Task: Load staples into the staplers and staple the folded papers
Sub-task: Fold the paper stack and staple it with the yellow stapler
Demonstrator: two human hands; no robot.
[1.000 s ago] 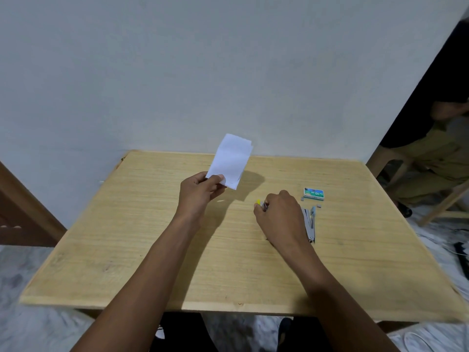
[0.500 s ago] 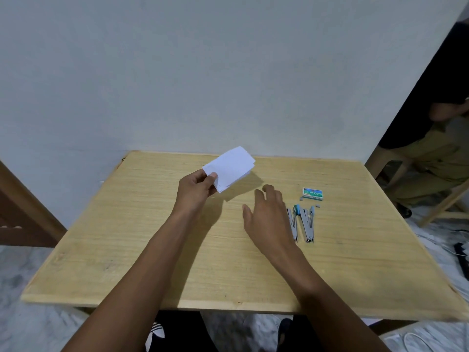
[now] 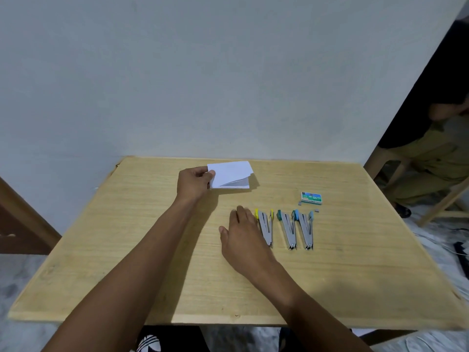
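Note:
My left hand (image 3: 194, 184) pinches the left edge of the folded white papers (image 3: 232, 175), which lie low over the far middle of the wooden table (image 3: 152, 262). Three metal staplers lie side by side, hinged open: one with yellow ends (image 3: 266, 227), one with teal ends (image 3: 288, 228), one with blue ends (image 3: 305, 229). My right hand (image 3: 245, 240) rests flat on the table just left of the yellow stapler, fingers spread, holding nothing. A green staple box (image 3: 311, 198) sits beyond the staplers, with small loose staple strips (image 3: 300, 204) beside it.
The table stands against a pale wall (image 3: 203, 85). A seated person (image 3: 436, 148) on a wooden stool is at the right, past the table's edge. Cables (image 3: 454, 252) lie on the floor to the right.
My right hand let go of the yellow stapler and drew back to the left, uncovering all three staplers. My left hand lowered the folded papers from upright to nearly flat near the table.

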